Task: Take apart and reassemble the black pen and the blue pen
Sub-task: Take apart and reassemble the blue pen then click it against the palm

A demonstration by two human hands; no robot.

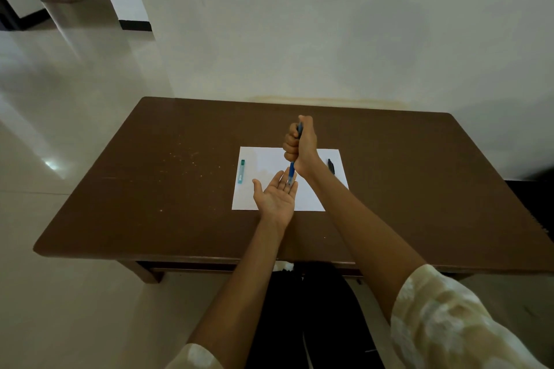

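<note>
The right hand [302,144], its grip a closed fist, holds the blue pen [291,173] upright, tip down over the left hand [277,196], whose grip is spread, palm up. Whether the blue pen is apart cannot be told. The black pen [330,165] lies whole on the paper [263,159]. Count: two pens, one teal case [241,171], one sheet, one worktop [150,189].
</note>
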